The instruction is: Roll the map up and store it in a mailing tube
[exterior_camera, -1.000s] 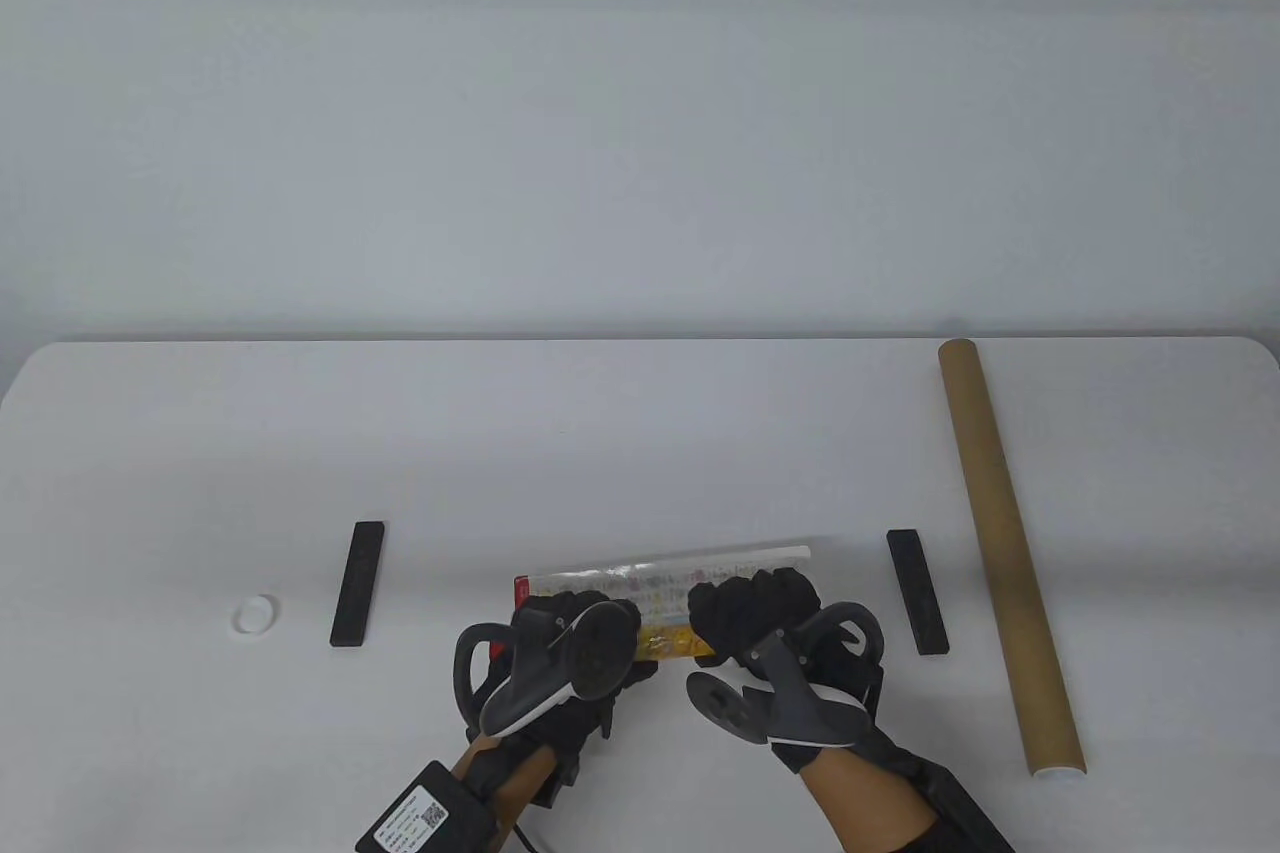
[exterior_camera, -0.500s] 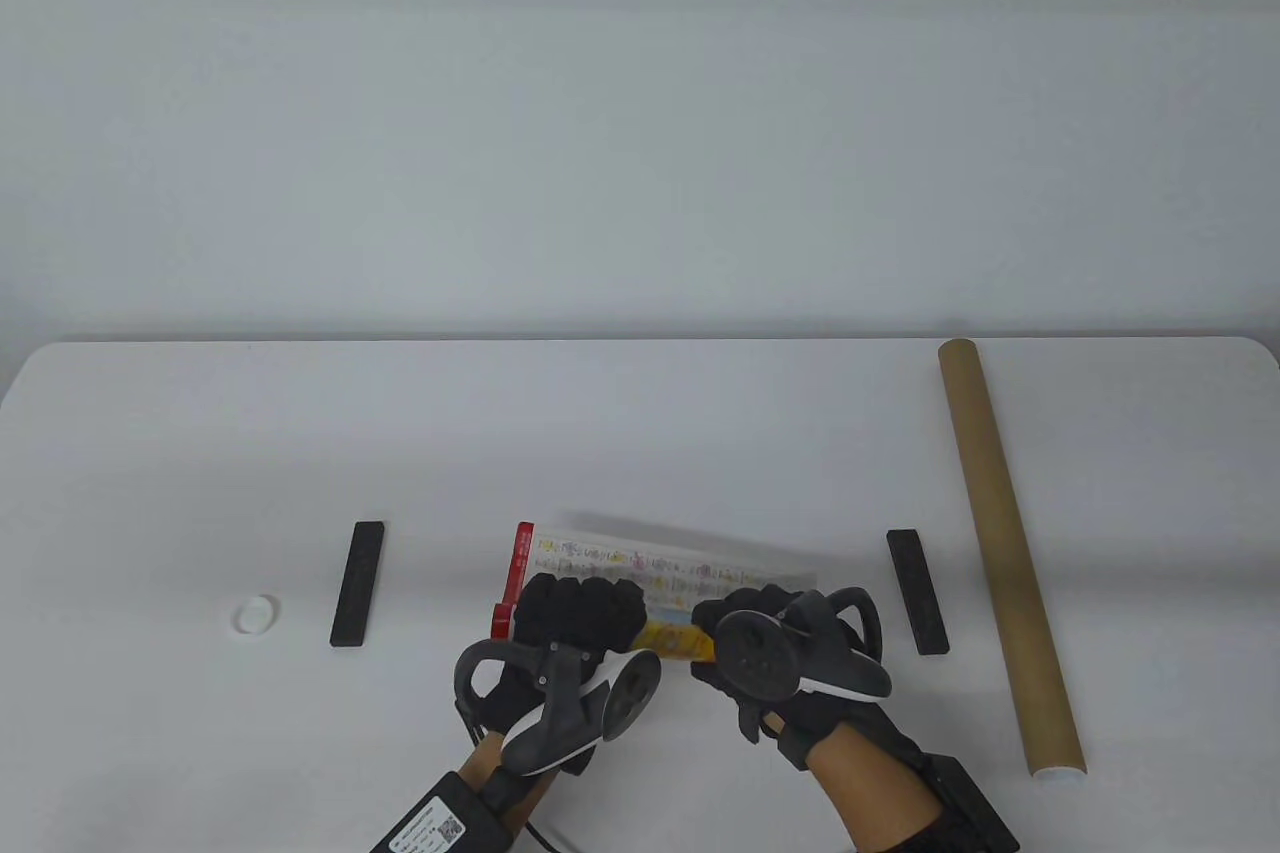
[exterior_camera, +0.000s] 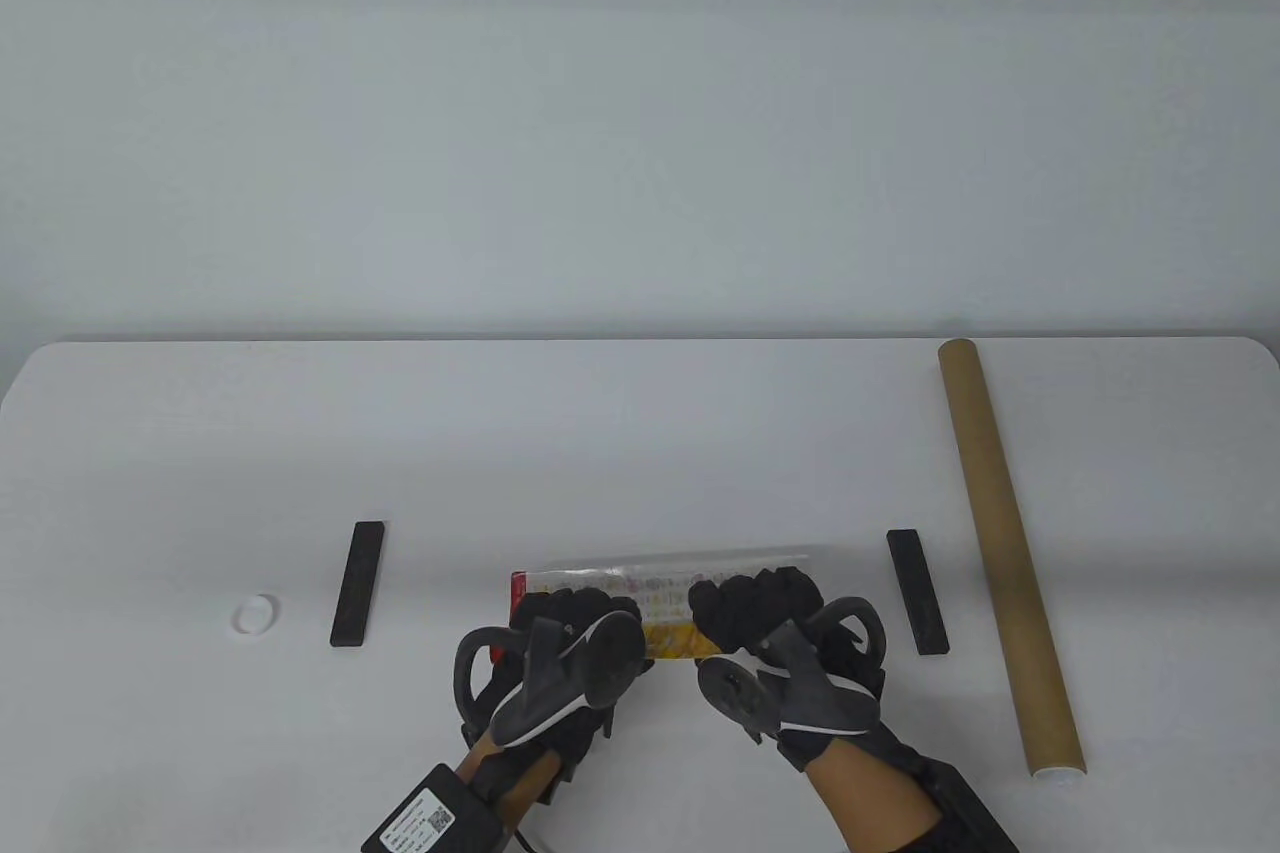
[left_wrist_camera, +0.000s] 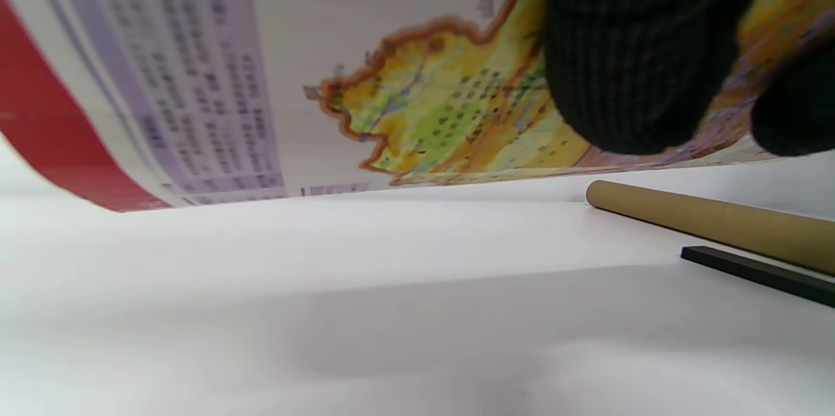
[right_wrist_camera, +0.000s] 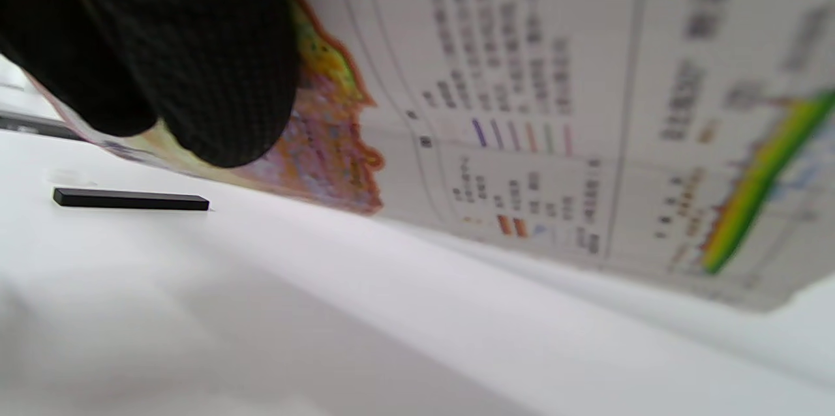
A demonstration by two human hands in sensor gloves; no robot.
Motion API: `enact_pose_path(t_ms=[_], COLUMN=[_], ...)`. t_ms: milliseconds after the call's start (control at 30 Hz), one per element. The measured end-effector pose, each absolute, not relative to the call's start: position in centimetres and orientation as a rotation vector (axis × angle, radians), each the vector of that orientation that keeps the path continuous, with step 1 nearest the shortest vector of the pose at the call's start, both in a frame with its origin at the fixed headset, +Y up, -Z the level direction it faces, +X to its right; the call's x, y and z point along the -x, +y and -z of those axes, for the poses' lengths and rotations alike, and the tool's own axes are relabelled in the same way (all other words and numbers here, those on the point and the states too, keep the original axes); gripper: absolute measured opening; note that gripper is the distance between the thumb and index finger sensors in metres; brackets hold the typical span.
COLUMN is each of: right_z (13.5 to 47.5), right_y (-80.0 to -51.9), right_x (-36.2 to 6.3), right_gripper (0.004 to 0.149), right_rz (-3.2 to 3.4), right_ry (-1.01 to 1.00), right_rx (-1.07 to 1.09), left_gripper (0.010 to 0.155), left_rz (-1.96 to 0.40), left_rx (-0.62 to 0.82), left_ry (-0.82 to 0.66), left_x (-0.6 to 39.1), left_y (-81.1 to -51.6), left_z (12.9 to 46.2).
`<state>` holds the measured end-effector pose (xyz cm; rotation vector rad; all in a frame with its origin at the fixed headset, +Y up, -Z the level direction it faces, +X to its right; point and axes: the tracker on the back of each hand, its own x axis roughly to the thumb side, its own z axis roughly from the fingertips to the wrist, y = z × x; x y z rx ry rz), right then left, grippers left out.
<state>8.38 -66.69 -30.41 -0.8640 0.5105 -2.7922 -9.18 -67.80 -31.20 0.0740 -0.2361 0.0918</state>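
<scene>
The map is rolled into a loose roll lying left to right at the table's front middle. Its printed colour side shows in the left wrist view and the right wrist view. My left hand grips the roll's left part, fingers curled over it. My right hand grips the right part, fingers over it. The brown mailing tube lies lengthwise at the far right, its white-rimmed open end toward me; it also shows in the left wrist view.
A black bar lies left of the map and another black bar lies between the map and the tube. A small white cap lies at the far left. The table's back edge is far behind.
The map's free edge opened up half a second ago and is now wound back in. Both hands rolled forward over the roll, trackers tipping toward the table's back.
</scene>
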Motion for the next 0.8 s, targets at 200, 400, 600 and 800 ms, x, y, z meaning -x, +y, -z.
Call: enact_pose_path(t_ms=[200,400,600,800], right_z=[30.5,31.2,32.1,32.1], right_y=[-66.8,-66.8,-67.1,-67.2], right_x=[-8.3,-8.9,-9.8,-9.8], right_gripper=[0.058,0.055,0.054,0.056], right_rz=[2.803,2.905,3.088,3.078], right_ry=[0.465,0.348,0.133,0.130], right_rx=[0.873,0.876,0.909,0.924], left_gripper=[0.048,0.055,0.057,0.050], left_rz=[-0.114,-0.014,0.112,0.098], left_rx=[-0.036,-0.170,-0.319,-0.276], left_ry=[-0.244,-0.258,-0.280,-0.287], left_x=[9.3,8.6,7.9,7.9], left_y=[-68.1,-67.9,-67.6,-67.6], left_z=[31.4,30.6,29.7,29.9])
